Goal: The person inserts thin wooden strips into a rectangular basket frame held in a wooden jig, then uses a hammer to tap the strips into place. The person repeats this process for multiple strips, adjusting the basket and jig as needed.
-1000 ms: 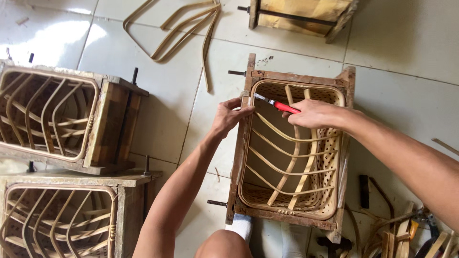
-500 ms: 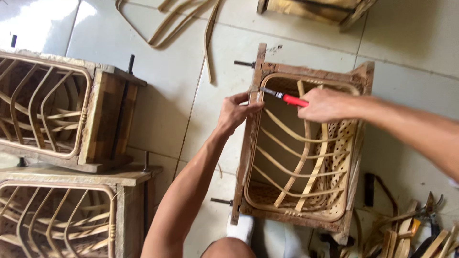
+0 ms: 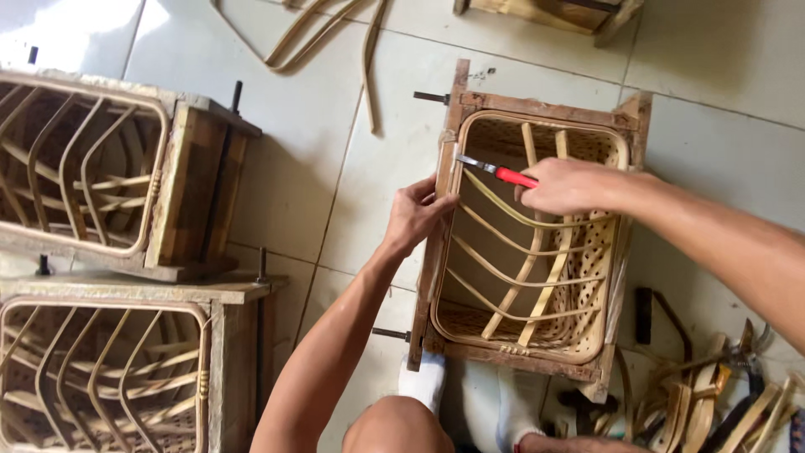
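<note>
One red-handled knife (image 3: 501, 173), held in my right hand (image 3: 568, 185): the grip is closed around the handle, the forearm coming in from the right edge, and the metal blade points left to the inner upper-left rim of the basket. One rattan basket (image 3: 537, 252) sits inside one wooden mould frame (image 3: 436, 243) on the tiled floor (image 3: 335, 168), right of centre, directly in front of my knees. My left hand (image 3: 415, 214) rests on the frame's left edge, fingers curled over the rim and pressed against it, the arm reaching up from the bottom of the view. The basket's curved ribs cross its open middle, and woven cane covers its right wall. Two further frames hold baskets at the left, the upper frame (image 3: 176, 193) and the lower frame (image 3: 226, 352), one above the other, well apart from mine with a strip of bare tile between. Part of one more frame (image 3: 570, 13) is cut off by the top edge. A bundle of loose bent strips (image 3: 335, 33) lies on the tiles above, between the frames. A heap of cane offcuts and tools (image 3: 713, 394) crowds the lower right corner, just beside my frame.
</note>
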